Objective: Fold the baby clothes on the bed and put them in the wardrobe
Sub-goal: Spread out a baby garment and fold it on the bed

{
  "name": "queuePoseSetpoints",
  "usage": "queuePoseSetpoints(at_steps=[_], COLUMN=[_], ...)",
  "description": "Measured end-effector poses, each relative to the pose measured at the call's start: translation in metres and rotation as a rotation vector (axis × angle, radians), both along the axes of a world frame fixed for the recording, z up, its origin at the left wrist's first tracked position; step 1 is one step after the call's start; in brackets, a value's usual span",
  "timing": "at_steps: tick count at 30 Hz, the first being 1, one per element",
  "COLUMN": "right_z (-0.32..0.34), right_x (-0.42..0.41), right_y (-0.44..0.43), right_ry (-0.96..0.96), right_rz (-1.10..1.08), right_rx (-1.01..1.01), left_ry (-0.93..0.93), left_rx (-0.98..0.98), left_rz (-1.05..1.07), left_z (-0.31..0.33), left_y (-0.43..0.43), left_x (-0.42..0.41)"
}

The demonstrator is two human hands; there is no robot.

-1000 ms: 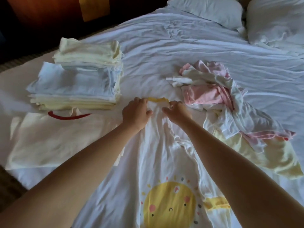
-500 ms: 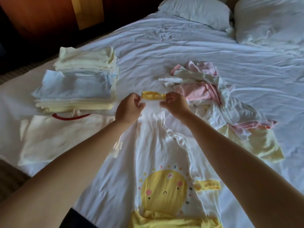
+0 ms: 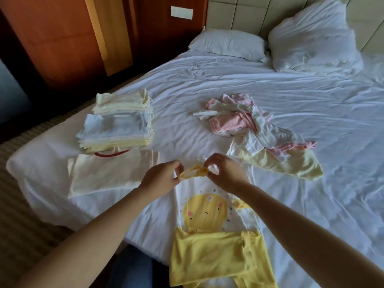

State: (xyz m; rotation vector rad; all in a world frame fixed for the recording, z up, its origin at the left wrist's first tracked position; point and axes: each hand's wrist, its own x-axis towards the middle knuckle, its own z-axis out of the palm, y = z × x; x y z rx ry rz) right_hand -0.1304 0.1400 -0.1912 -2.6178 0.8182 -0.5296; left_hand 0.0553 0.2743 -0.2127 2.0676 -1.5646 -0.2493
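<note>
left hand (image 3: 161, 175) and right hand (image 3: 225, 173) both pinch yellow cuff (image 3: 194, 172) of sun-print garment (image 3: 204, 213) on bed (image 3: 270, 96).

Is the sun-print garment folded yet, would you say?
Unfolded: sun-print garment lies spread, left hand and right hand pinching its yellow trim.

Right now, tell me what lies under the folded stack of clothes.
A flat cream garment with red neck trim pokes out from under the folded stack; how far it runs beneath is covered.
</note>
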Motion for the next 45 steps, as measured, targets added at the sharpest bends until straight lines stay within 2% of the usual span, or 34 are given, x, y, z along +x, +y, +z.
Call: queuePoseSetpoints(at_steps=[4, 9, 12, 15, 18, 20, 23, 27, 31, 36, 41, 45], right_z=[-0.031, -0.048, -0.043, -0.039, -0.044, -0.053, -0.073, -0.090, -0.096, -0.089, -0.072, -0.063], right_x=[-0.023, -0.035, -0.038, -0.040, -0.043, -0.043, -0.039, -0.040, -0.039, -0.035, -0.054, -0.087], right_y=[0.020, 0.025, 0.016, -0.004, -0.030, -0.041, -0.038, -0.029, -0.031, -0.035, -0.012, 0.016], right_ry=[0.034, 0.198, 0.082, -0.074, 0.041, 0.158, 0.295, 0.328, 0.341, 0.434, 0.422, 0.288], right_rz=[0.055, 0.166, 0.146, -0.061, -0.253, -0.214, -0.135, -0.202, -0.200, -0.196, -0.151, -0.088], right_rx=[-0.109, -0.145, -0.135, -0.101, 0.096, 0.181, 0.184, 0.058, 0.048, 0.105, 0.289, 0.302], left_ry=[-0.119, -0.210, -0.194, -0.218, -0.116, -0.040, -0.189, -0.323, -0.377, -0.296, -0.215, -0.119], left_rx=[-0.008, 0.179, 0.147, 0.002, 0.057, 0.213, 0.371, 0.361, 0.422, 0.610, 0.587, 0.518], left_rz=[-0.153, -0.270, -0.199, -0.063, -0.027, -0.067, -0.110, -0.074, -0.077, -0.153, -0.205, -0.257], left_z=[-0.018, -0.025, -0.021, -0.014, -0.019, -0.030, -0.051, -0.070, -0.079, -0.062, -0.050, -0.037], left_y=[0.014, 0.012, 0.005, -0.010, -0.034, -0.050, -0.059, -0.058, -0.062, -0.073, -0.040, 0.009], left_x=[-0.014, -0.018, -0.019, -0.030, -0.048, -0.057, -0.063, -0.060, -0.060, -0.056, -0.065, -0.080])
